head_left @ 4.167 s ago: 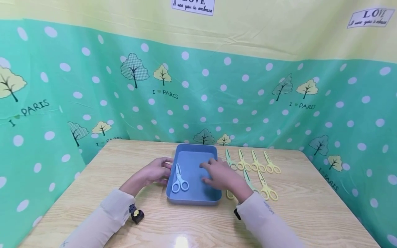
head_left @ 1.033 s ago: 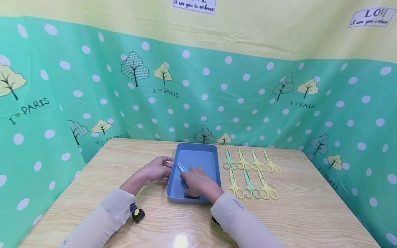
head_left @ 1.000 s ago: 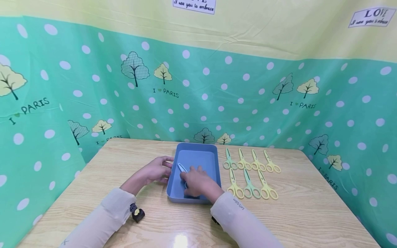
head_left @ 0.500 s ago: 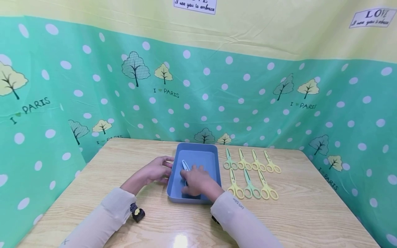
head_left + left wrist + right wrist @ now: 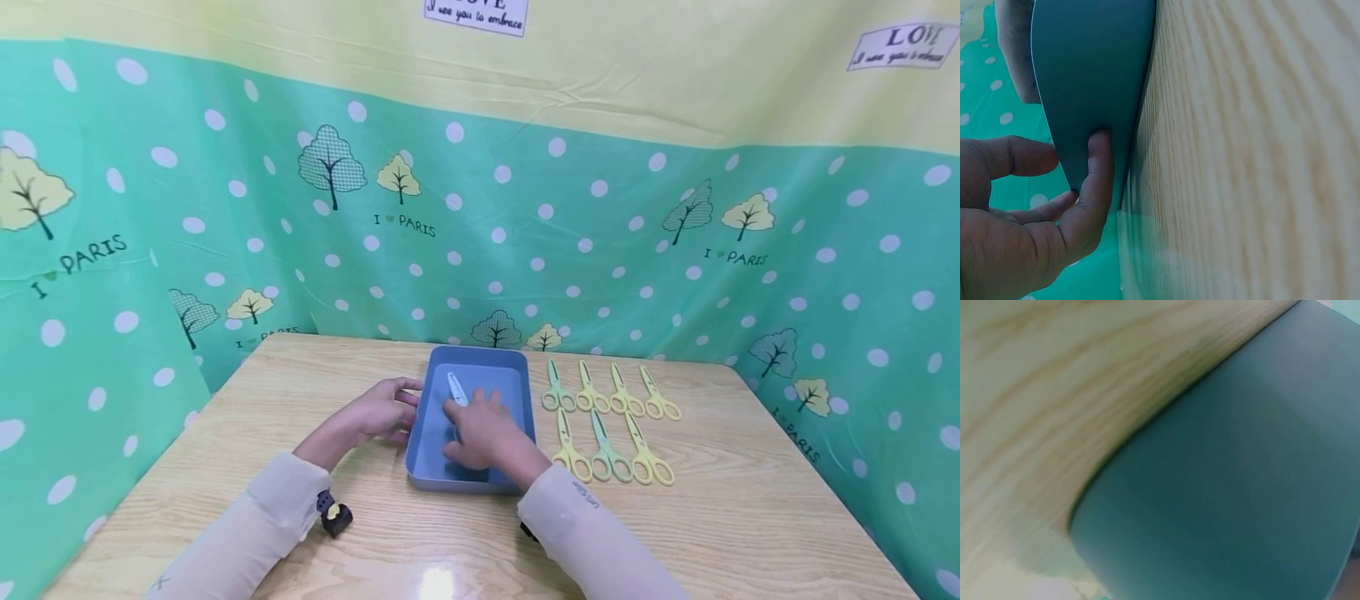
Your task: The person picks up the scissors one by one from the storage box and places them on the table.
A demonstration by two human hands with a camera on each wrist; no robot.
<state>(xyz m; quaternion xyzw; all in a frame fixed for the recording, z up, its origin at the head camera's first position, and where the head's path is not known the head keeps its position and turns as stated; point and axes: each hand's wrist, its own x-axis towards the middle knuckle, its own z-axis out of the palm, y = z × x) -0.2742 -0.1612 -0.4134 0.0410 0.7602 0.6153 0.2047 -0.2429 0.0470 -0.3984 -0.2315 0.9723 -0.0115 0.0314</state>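
Observation:
In the head view, a blue rectangular tray point(image 5: 480, 357) sits on the table. My left hand point(image 5: 381, 410) touches its left side; in the left wrist view, bent fingers point(image 5: 1100, 162) rest against the outer wall and rim. Inside the tray, light-blue scissors point(image 5: 457, 388) point away from me, their blade end showing. My right hand point(image 5: 486, 429) is over their handles, thumb and forefinger around them; the grip is largely hidden. The right wrist view shows mostly the tray's outer wall point(image 5: 1222, 475).
To the tray's right lie two rows of scissors, including yellow scissors point(image 5: 651, 458) and green scissors point(image 5: 610, 454), blades pointing away. The wooden table point(image 5: 360, 533) backs onto a green and yellow printed cloth point(image 5: 570, 225).
The light-blue scissors have slid away from me and to the right under my right hand, their blade having swung more upright. My left hand stays at the tray's side.

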